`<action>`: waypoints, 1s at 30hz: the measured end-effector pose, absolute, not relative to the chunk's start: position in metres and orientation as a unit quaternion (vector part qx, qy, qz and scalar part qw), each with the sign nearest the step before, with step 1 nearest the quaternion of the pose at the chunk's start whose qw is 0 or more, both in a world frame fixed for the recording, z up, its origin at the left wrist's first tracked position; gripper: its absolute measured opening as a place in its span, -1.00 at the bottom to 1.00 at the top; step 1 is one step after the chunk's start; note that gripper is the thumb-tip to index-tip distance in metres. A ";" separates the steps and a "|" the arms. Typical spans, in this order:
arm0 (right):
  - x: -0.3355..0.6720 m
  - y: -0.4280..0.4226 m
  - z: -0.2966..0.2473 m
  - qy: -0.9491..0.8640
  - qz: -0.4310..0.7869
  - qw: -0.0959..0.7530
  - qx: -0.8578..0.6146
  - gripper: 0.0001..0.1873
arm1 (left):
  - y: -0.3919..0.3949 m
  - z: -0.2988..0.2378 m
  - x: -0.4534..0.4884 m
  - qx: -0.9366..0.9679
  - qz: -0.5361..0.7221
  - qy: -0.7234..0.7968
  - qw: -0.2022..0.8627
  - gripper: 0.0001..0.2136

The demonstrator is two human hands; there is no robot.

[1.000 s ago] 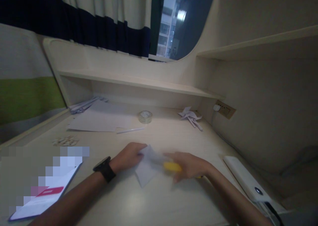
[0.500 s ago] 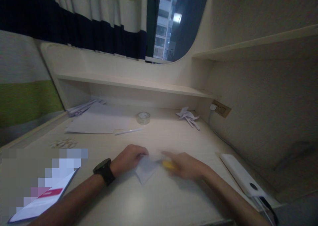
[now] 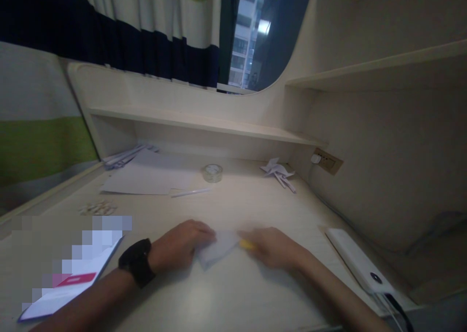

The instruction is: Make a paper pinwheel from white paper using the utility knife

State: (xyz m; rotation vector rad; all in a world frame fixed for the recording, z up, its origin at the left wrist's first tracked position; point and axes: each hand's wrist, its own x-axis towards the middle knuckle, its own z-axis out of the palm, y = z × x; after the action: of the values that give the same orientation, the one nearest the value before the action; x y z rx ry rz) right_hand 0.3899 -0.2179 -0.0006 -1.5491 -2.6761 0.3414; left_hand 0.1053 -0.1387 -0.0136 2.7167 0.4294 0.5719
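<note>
My left hand (image 3: pixel 186 244), with a dark watch (image 3: pixel 137 263) on its wrist, is closed on the upper left part of a small white sheet of paper (image 3: pixel 218 249). The sheet is held low over the desk, and its lower corner points toward me. In my closed right hand (image 3: pixel 272 247) is a small tool with a yellow handle (image 3: pixel 247 245). Its front end meets or nearly meets the right edge of the paper. Motion blur hides the tool's tip, so I cannot tell its kind.
Toward the back of the desk (image 3: pixel 204 303) are white sheets (image 3: pixel 142 176), a clear tape roll (image 3: pixel 212 173), a thin white stick (image 3: pixel 190 193) and a paper pinwheel (image 3: pixel 278 169). Small pale pieces (image 3: pixel 98 208) lie left, above a partly blurred-out screen (image 3: pixel 73 293). A white power strip (image 3: pixel 355 259) sits right.
My left hand has shifted slightly left and down and covers more of the paper. The paper has turned a little. My right hand stays close to it with the yellow-handled tool.
</note>
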 end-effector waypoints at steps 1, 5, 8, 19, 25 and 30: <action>0.389 -0.220 -0.001 -0.859 0.106 0.015 -0.501 -0.45 | -0.143 -0.012 0.103 0.955 0.193 0.153 0.164 -0.71; 0.383 -0.231 -0.001 -0.848 0.089 0.016 -0.522 -0.46 | -0.154 -0.012 0.111 0.955 0.166 0.194 0.150 -0.76; 0.378 -0.239 -0.004 -0.839 0.080 0.022 -0.538 -0.44 | -0.157 -0.019 0.128 0.946 0.181 0.240 0.121 -0.74; 0.363 -0.262 -0.013 -0.789 0.072 0.108 -0.600 -0.85 | -0.176 -0.052 0.140 0.926 0.173 0.336 -0.019 -0.69; 0.358 -0.271 -0.021 -0.762 0.078 0.130 -0.629 -0.88 | -0.179 -0.058 0.137 0.927 0.169 0.333 -0.037 -0.62; 0.357 -0.272 -0.019 -0.757 0.093 0.128 -0.634 -0.87 | -0.180 -0.056 0.136 0.929 0.162 0.331 -0.023 -0.61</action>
State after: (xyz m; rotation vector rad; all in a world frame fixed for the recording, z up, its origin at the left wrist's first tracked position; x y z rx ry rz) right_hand 0.3570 -0.2718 -0.0194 -1.8442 -2.2024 0.2693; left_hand 0.1356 -0.1802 -0.0557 2.9629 1.0555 0.5178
